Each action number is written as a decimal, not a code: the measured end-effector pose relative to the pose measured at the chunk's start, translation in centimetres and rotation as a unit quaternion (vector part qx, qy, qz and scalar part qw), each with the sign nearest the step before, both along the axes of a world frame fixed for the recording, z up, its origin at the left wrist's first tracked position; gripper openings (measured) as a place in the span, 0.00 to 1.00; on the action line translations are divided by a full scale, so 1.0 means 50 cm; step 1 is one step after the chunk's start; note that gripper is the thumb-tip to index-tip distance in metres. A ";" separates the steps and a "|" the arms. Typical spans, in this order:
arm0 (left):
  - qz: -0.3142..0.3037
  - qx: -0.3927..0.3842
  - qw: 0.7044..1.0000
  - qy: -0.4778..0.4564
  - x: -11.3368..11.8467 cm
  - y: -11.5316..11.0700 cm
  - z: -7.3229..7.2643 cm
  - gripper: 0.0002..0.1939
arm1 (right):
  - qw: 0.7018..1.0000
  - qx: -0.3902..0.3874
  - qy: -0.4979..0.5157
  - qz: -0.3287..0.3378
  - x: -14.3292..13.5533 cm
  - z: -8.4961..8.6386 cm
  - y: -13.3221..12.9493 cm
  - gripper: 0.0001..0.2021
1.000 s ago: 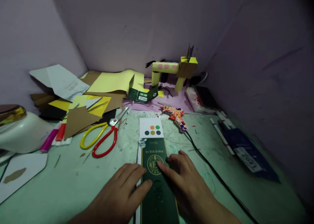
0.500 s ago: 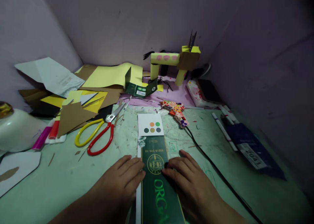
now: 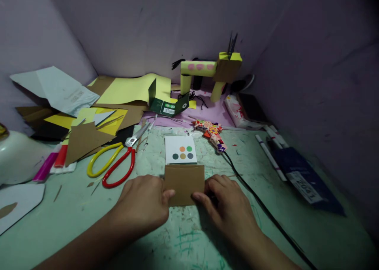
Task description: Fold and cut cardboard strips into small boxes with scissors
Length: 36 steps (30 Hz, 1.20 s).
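A strip of printed cardboard [image 3: 184,183] stands folded up in front of me, its plain brown inner face towards me. The white end flap [image 3: 174,149] with coloured dots lies flat on the table beyond the fold. My left hand [image 3: 145,197] grips the left edge, thumb on the brown face and fingers curled behind. At the right edge, my right hand [image 3: 226,201] holds it likewise, its thumb near the lower corner. The green printed side is turned away, and the fingers behind the cardboard are hidden.
Scissors [image 3: 133,141] with yellow and red handles lie to the left, near cardboard scraps [image 3: 85,137]. A flowered glue gun [image 3: 211,132] with a black cable [image 3: 251,191] lies right of centre. Behind stands a yellow paper animal [image 3: 198,68]. White-barrelled pens [image 3: 271,157] and a dark blue packet [image 3: 302,179] lie at the right.
The long green printed part, flat under both hands before, is now raised and folded, showing its brown side. My fingers went from resting on its edges to gripping them.
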<state>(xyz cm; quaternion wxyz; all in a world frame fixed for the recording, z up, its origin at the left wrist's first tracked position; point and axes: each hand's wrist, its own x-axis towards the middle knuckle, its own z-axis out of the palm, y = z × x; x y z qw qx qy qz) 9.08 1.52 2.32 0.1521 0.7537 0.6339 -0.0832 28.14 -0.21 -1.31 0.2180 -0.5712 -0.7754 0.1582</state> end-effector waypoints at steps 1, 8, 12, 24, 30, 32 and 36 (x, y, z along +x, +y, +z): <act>0.013 -0.019 1.000 0.012 0.004 0.006 0.004 0.17 | 1.000 -0.013 -0.018 -0.018 -0.003 0.002 0.003 0.11; 0.016 -0.075 0.997 0.017 0.011 0.048 0.023 0.15 | 0.988 -0.116 -0.047 -0.092 -0.003 0.031 0.036 0.36; 0.015 -0.083 0.996 -0.002 0.014 0.054 0.025 0.14 | 0.986 -0.138 -0.063 -0.066 -0.010 0.046 0.041 0.35; -0.048 0.149 0.986 -0.052 0.003 0.160 0.031 0.19 | 0.984 -0.020 -0.066 0.165 -0.023 0.027 0.017 0.26; -0.117 0.164 0.979 -0.042 0.034 0.207 0.020 0.13 | 0.985 0.007 -0.044 0.167 -0.029 0.013 0.005 0.21; -0.127 0.182 0.974 -0.039 0.031 0.201 0.030 0.11 | 0.985 0.016 -0.039 0.169 -0.029 0.009 0.005 0.20; -0.153 0.198 0.967 -0.042 0.021 0.189 0.029 0.13 | 0.985 0.011 -0.041 0.168 -0.029 0.010 0.007 0.20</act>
